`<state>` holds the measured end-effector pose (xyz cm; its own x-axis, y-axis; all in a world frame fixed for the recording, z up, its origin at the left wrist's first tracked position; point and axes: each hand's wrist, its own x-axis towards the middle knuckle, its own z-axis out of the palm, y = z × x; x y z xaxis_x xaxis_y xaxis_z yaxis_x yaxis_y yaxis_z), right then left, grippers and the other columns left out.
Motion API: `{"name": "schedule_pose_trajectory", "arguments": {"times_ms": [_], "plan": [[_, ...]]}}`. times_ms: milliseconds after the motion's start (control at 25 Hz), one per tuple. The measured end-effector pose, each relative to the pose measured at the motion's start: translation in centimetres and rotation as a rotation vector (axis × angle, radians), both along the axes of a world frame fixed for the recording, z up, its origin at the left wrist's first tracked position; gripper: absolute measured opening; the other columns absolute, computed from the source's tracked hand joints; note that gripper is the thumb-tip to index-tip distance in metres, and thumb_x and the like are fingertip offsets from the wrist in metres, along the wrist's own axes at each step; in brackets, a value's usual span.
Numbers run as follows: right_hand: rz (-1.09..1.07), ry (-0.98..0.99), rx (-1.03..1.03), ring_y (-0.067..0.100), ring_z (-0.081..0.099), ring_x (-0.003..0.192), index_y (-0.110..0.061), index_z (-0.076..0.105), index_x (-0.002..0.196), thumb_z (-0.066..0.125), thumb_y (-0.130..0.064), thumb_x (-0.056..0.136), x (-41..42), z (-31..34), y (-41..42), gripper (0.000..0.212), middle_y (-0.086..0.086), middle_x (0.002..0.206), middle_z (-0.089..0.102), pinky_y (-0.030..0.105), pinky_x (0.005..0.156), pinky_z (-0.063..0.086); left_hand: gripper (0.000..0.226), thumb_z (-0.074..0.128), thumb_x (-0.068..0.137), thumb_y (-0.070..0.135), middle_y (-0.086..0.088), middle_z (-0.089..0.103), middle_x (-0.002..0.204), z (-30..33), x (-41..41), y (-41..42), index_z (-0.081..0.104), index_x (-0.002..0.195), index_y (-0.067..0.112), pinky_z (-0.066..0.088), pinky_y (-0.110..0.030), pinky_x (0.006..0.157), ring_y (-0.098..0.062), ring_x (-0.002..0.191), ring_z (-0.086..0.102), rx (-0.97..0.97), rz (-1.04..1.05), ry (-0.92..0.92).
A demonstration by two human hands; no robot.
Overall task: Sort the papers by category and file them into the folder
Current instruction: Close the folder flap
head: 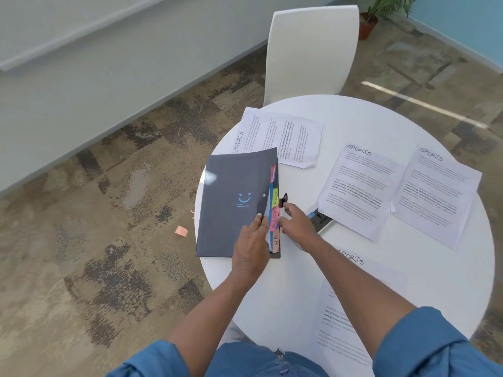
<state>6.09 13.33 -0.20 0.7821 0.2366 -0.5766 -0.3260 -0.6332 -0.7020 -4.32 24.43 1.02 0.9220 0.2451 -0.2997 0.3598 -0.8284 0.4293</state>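
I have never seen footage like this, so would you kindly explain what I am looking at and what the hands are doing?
There is one picture, taken by a camera worn on a person's head, looking down. No machine is involved, only two bare hands. A round white table carries a dark grey folder with coloured index tabs and four printed sheets headed SPORTS, such as this sheet. The left hand rests on the folder's cover near its edge; the right hand reaches to the tabs and the clasp. Neither holds a sheet.
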Motion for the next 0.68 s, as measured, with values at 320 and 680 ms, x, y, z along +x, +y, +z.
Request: {"name": "schedule_pose_trajectory", "arguments": {"times_ms": [320, 680], "plan": [[-0.082, 0.065, 0.049, 0.016, 0.057, 0.124, -0.025, 0.047, 0.140, 0.058, -0.026, 0.089, -0.5, -0.9, -3.2, 0.052, 0.001, 0.145, 0.051, 0.045, 0.101, 0.051, 0.064, 0.048, 0.094, 0.015, 0.010, 0.015, 0.166, -0.6, 0.4, -1.7, 0.026, 0.154, 0.022, 0.055, -0.040, 0.076, -0.028, 0.102, 0.049, 0.058, -0.126, 0.085], [-0.233, 0.018, 0.077, 0.019, 0.069, 0.099, -0.020, 0.056, 0.128, 0.054, -0.018, 0.090, -3.0, 0.4, -11.3, 0.037, -0.002, 0.120, 0.062, 0.042, 0.089, 0.058, 0.039, 0.043, 0.087, 0.005, 0.002, 0.042, 0.150, -0.9, 0.1, -4.4, 0.053, 0.125, 0.012, 0.052, -0.045, 0.080, -0.031, 0.106, 0.054, 0.037, -0.107, 0.040]]}}
